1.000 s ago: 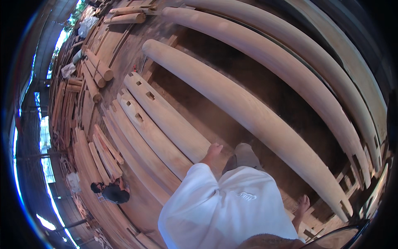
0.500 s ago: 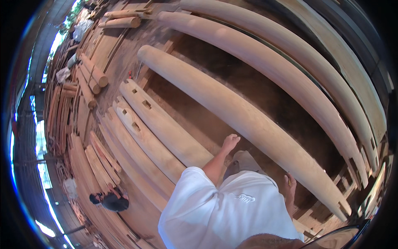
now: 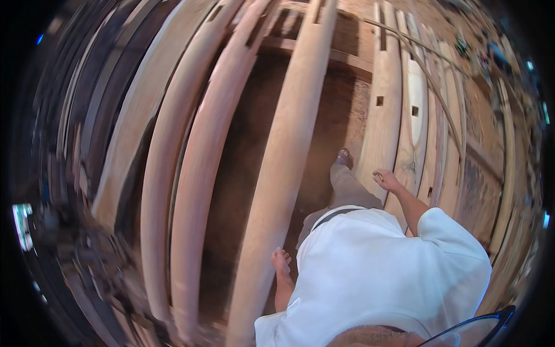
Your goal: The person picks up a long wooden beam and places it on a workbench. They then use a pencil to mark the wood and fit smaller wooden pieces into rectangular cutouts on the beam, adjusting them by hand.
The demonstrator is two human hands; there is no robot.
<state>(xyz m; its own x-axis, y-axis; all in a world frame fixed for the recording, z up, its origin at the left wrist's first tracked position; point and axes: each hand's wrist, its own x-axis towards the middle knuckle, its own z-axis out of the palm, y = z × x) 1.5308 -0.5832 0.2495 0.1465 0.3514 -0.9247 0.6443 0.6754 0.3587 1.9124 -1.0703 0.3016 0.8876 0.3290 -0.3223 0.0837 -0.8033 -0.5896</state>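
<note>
My right hand is closed around a thin yellow pencil-like stick; only a small bit of it shows. Below that hand lies a pale timber beam with square mortise holes cut in it. My left hand hangs at my other side with loosely bent fingers and nothing visible in them. Nearest to it is a long, smooth, rounded log with a slot cut in its far end. Whether the left hand touches this log I cannot tell.
Two more rounded logs, one pinkish and one tan, lie to the left beside a rough-edged slab. Several notched beams lie on the right, with a thin pole slanting across them. A cross timber supports the logs ahead.
My view has swung round, so the big logs now lie on my left and the mortised beams on my right. My right hand keeps the yellow stick and has swung forward; the left has dropped back.
</note>
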